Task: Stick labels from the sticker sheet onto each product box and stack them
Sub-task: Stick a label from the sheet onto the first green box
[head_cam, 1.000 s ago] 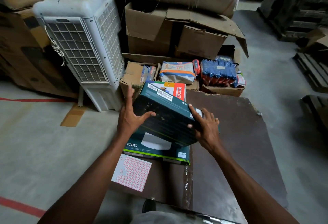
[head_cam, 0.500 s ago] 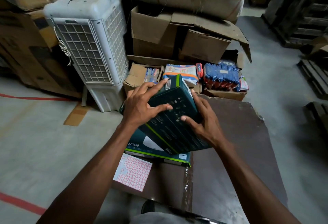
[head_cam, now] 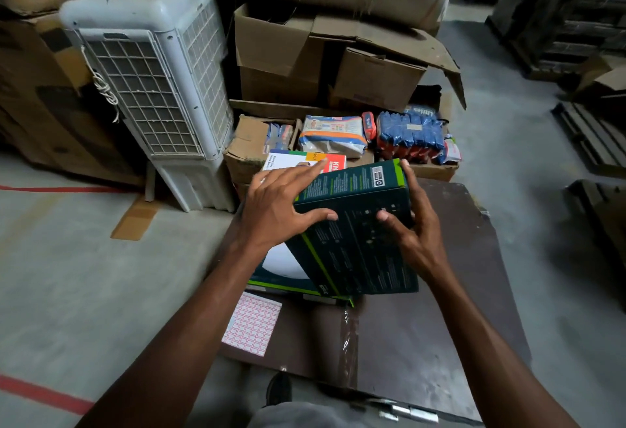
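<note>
Both hands grip one dark green box (head_cam: 355,231), the left hand (head_cam: 274,214) on its near side, the right hand (head_cam: 416,234) round the far edge, tilted above another box (head_cam: 281,271) on the worktop (head_cam: 440,343). The sticker sheet (head_cam: 252,324) lies beside it; labelling looks barely begun.

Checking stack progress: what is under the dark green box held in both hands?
Under the held dark green box, gripped by the left hand and right hand, lies another product box on the brown board. Most of its top is covered.
</note>
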### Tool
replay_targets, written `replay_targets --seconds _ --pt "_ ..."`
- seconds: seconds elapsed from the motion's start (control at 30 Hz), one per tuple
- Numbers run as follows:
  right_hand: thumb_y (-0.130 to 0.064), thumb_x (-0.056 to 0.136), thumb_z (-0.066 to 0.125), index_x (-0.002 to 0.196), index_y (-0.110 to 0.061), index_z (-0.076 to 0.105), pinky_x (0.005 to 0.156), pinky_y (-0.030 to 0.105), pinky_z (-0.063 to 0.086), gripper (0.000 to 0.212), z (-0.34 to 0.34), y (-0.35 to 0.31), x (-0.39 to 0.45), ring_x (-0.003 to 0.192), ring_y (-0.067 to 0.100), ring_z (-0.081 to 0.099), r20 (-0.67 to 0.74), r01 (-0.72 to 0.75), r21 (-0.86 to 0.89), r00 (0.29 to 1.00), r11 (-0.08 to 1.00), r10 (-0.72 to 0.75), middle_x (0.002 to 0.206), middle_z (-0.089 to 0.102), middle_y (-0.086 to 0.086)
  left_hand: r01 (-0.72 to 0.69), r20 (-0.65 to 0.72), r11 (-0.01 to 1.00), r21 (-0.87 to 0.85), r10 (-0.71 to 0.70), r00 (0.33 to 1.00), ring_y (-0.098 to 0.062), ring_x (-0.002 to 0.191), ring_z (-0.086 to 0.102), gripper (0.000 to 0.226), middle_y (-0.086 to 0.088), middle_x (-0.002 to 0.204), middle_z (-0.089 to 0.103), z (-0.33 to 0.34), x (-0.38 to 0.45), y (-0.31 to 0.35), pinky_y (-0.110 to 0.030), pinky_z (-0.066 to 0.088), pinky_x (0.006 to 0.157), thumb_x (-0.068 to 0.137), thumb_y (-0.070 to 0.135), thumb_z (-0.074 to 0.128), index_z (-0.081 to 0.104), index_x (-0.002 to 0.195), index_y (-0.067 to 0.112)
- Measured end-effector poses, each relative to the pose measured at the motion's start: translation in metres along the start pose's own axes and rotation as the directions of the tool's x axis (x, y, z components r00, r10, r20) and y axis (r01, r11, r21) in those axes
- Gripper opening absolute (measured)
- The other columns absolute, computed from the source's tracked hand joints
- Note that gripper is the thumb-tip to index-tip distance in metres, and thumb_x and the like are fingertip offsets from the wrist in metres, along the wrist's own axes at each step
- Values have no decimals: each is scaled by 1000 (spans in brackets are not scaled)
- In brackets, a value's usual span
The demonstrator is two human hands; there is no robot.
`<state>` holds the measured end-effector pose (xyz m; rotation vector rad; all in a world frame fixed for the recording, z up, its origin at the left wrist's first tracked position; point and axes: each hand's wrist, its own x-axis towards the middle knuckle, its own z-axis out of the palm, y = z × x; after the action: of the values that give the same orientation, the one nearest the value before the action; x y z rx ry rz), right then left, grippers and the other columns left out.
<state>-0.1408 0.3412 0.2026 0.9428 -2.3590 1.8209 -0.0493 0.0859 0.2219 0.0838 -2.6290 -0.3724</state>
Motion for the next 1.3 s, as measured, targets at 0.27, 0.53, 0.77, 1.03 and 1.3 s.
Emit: replay_targets --seconds 0.27,0.53,0.77,1.03,1.3 --pt "-22 97 67 160 -45 9 99 39 57 89 -68 22 -52 135 9 53 11 -136 42 991 990 136 158 40 -17 -20 79 977 -214 38 996 -24 124 47 62 2 137 55 40 -17 62 -44 50 97 86 73 54 47 144 51" --pt "-7 95 69 157 -33 30 88 24 58 78 -125 54 -108 125 8 60 -14 -213 -15 977 977 213 151 47 -9 -16 166 973 -231 55 985 -24 124 45 59 2 138 54 92 -37 126 -43 47 101 86 68 56 50 142 51" --pt "4 90 71 147 -28 43 83 23 59 71 -141 73 -137 113 5 63 -74 -300 -5 951 954 299 144 53 -1 -17 215 963 -270 78 973 -21 125 43 58 1 139 54 128 -53 151 -47 45 104 87 56 68 51 142 49" --pt "1 81 80 140 -24 50 109 39 50 71 -151 84 -134 141 21 44 -172 -297 -290 951 910 255 157 37 0 -85 158 970 -227 123 980 -21 120 47 58 3 139 57 148 -47 166 -43 50 97 85 65 61 55 139 48" --pt "-55 97 58 158 -33 35 121 65 16 69 -130 73 -125 155 22 25 66 2 -853 992 522 105 166 31 -3 -74 173 949 -308 132 976 -23 146 35 63 4 154 48 156 -43 163 -49 40 114 88 57 67 51 146 38"
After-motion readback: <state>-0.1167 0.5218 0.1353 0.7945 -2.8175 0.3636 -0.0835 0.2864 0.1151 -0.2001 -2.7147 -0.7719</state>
